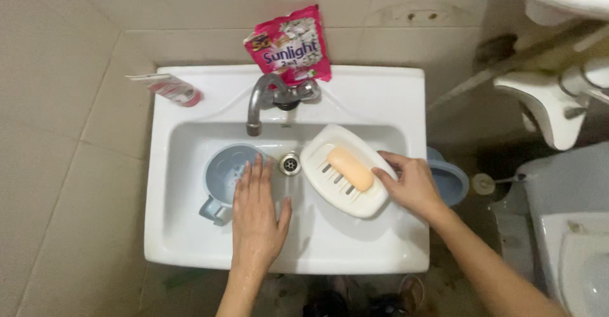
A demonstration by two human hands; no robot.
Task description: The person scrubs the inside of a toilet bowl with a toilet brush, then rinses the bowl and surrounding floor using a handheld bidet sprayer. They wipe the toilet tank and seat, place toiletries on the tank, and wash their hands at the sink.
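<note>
A tube (170,89) lies on the sink (190,241) rim at the far left. The left hand (255,212) lies flat and open, holding nothing, fingers on a grey cup (223,176) in the sink. Past the tap (273,98) and drain (290,163), the right hand (412,184) grips a white dish (346,171) with orange soap (350,168).

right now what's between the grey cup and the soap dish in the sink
In the head view, the metal drain lies between the grey cup and the white soap dish, on bare white sink floor.
</note>
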